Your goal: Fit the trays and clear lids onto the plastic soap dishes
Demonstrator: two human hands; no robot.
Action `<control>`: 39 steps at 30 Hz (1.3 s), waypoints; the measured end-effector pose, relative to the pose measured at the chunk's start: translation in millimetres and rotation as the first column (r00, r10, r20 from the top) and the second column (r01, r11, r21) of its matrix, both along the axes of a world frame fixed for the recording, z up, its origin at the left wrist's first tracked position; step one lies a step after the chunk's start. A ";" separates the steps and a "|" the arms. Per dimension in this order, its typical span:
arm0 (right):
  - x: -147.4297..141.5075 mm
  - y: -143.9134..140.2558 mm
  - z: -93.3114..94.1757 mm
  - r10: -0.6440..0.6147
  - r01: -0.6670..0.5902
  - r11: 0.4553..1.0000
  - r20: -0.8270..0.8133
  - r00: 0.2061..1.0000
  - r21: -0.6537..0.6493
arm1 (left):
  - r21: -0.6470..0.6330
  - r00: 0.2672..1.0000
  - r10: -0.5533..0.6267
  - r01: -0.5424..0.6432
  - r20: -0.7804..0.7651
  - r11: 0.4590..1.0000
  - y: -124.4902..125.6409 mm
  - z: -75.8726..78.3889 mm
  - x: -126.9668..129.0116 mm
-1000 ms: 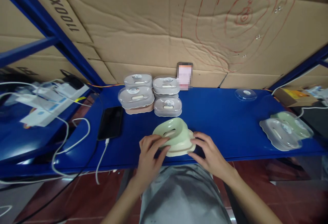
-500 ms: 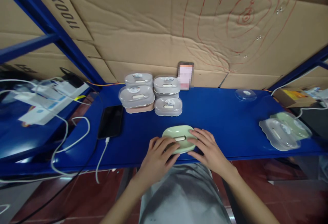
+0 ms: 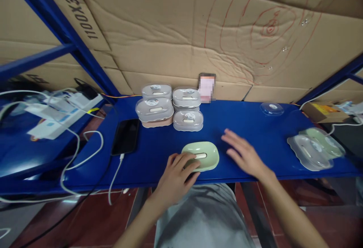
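Note:
A pale green oval soap dish [image 3: 209, 150] with a white strip in its middle lies near the table's front edge. Over its left end curl the fingers of my left hand [image 3: 179, 171], with the thumb by the front rim. My right hand [image 3: 245, 155] is off the dish, to its right, fingers stretched out and holding nothing. Behind the dish are several grey soap dishes with clear lids [image 3: 188, 121], some of them stacked, one above a pinkish base [image 3: 157, 122].
At the right end lie a lidded grey dish [image 3: 304, 153] and a green one [image 3: 331, 144] under clear plastic. A loose clear lid [image 3: 272, 108] rests at the back right. On the left are a black phone [image 3: 125, 136], its white cable [image 3: 115, 180] and a power strip [image 3: 53, 123].
My right hand has let go of the green dish and moved right, its fingers now extended. My left hand stays on the dish. The whole view has shifted slightly.

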State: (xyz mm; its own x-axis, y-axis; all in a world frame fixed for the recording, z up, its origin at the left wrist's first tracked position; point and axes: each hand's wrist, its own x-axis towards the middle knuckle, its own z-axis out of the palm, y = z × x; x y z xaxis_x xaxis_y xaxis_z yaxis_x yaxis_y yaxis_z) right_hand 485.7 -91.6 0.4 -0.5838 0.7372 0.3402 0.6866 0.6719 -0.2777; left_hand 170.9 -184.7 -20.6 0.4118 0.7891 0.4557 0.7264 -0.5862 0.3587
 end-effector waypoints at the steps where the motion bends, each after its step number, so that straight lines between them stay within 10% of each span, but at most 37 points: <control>1: 14.7 23.1 3.9 -0.153 0.154 0.988 -0.012 0.988 0.014 | 0.000 1.000 -0.005 0.005 0.003 1.000 0.0 0.3 0.1; 4: 61.4 98.2 11.8 -0.606 0.611 0.792 0.124 0.786 0.000 | 0.000 1.000 -0.002 0.002 0.015 1.000 -0.1 0.8 0.3; 9: 101.1 158.6 11.1 -0.795 0.811 0.585 0.199 0.573 0.002 | -0.018 1.000 -0.004 0.004 0.026 1.000 -0.3 2.5 0.6; 19: 68.7 78.2 -4.3 -0.295 0.340 0.927 0.252 0.922 -0.156 | 0.044 0.992 0.071 -0.076 0.105 0.996 -0.5 -5.1 1.5; 30: -27.4 -1.9 18.2 0.274 -0.296 0.927 -0.123 0.954 -0.231 | -0.348 0.956 0.180 -0.092 0.232 0.933 3.7 -13.4 -4.1; 39: -66.6 -23.5 9.0 0.334 -0.337 0.941 0.125 0.934 0.005 | -0.385 0.951 0.175 -0.067 0.255 0.921 4.3 -21.9 -6.7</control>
State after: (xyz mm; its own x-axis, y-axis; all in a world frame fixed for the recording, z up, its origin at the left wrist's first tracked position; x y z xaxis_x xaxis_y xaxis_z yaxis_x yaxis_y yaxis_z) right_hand 419.1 -115.2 9.4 -0.8334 0.4831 0.2684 0.4469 0.8748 -0.1869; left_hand 164.2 -180.4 -42.5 0.2014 0.9577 0.2057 0.6214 -0.2873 0.7290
